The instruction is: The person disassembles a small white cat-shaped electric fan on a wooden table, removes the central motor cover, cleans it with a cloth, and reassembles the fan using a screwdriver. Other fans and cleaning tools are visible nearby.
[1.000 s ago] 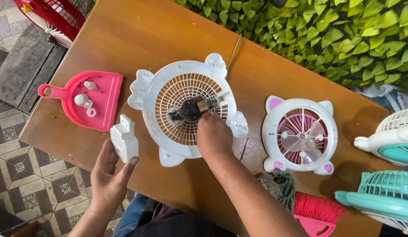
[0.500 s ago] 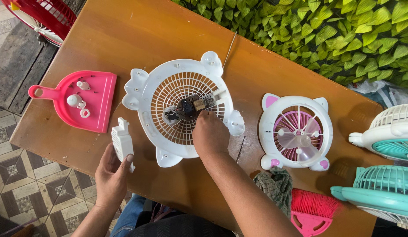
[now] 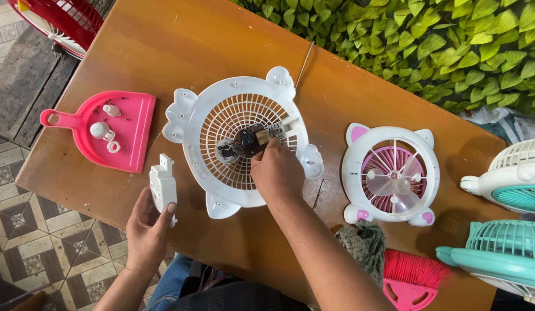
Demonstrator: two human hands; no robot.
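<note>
Left hand [image 3: 143, 227] gripping white cover [image 3: 163, 187], table [image 3: 181, 52]

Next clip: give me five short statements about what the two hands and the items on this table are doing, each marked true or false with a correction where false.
1. The left hand holds a small white plastic part. True.
2. The right hand rests on the pink dustpan. False: it is at the motor in the middle of the white fan housing.
3. The pink dustpan holds small white pieces. True.
4. The pink-bladed fan lies left of the white fan housing. False: it lies to its right.
5. A pink brush lies at the table's near edge. True.
</note>
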